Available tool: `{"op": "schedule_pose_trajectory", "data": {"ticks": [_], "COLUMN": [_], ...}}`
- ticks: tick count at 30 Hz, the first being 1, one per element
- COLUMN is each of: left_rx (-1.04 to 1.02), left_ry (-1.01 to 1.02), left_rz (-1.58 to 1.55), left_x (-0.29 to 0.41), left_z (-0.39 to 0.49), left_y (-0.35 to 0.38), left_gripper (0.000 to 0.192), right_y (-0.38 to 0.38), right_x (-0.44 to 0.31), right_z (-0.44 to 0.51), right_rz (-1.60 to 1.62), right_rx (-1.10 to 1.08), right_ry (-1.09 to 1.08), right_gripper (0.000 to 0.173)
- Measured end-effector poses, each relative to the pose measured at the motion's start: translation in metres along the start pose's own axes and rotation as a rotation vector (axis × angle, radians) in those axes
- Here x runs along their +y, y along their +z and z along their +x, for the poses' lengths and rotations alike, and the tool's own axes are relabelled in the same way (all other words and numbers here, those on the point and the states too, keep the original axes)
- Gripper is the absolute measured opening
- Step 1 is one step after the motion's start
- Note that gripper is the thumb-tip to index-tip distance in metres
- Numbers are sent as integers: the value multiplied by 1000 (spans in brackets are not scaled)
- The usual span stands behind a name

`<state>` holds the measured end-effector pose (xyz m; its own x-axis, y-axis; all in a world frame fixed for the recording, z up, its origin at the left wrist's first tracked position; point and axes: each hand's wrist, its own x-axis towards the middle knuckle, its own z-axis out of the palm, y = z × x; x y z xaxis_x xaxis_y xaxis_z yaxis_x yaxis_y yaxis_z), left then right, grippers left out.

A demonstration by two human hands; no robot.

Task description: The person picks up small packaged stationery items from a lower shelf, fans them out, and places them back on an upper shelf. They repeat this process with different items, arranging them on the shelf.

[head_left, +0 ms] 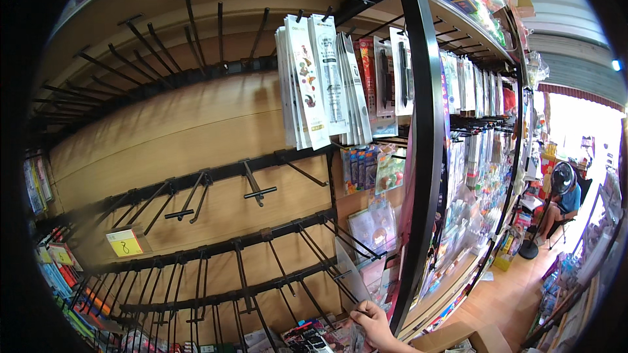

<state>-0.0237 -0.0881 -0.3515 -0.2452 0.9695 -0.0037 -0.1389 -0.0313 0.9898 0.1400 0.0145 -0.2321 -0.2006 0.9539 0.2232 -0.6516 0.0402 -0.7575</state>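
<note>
My right hand [372,324] reaches in from the bottom right, its thumb and fingers pinched together. They meet at the front end of a black metal display hook [349,295]. A clear plastic package [357,337] hangs from the fingers; its contents are too blurred to name. Alongside that hook stands a translucent plastic sheet [352,270]. Beneath the hand, several printed packages [310,337] lie low in the rack. My left hand is out of view.
Bare hooks [196,196] jut from the brown backboard [196,122]. White pen packets [308,88] hang above. A black upright post [426,157] stands right of my hand. At lower right is an open cardboard box [456,338]; beyond, a fan [563,179] and a seated person [564,206].
</note>
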Motion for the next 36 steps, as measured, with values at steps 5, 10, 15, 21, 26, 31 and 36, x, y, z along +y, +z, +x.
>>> {"op": "schedule_pose_trajectory", "data": {"ticks": [5,10,15,21,26,31,36], "left_rx": [-13,-16,-20,-30,-59,-69,-42], "left_ry": [-3,-3,-4,1,14,20,45], "left_rz": [8,16,30,64,104,114,77], "left_x": [0,2,3,7,12,13,11], "left_z": [-2,-4,-6,-6,-2,-4,-11], "left_y": [2,5,7,14,25,34,32], "left_gripper": [23,25,26,29,31,33,35], "right_y": [6,18,16,-1,-7,12,60], "right_x": [-19,-15,-3,0,-18,-72,-171], "right_z": [0,-5,-14,-7,-9,5,49], "right_rz": [-107,-634,-574,-433,-273,-87,-430], "right_rx": [-389,-226,-143,-249,-210,-140,-223], "right_ry": [41,-146,-181,-85,218,-90,-650], "right_gripper": [26,25,36,39,52,22,13]}}
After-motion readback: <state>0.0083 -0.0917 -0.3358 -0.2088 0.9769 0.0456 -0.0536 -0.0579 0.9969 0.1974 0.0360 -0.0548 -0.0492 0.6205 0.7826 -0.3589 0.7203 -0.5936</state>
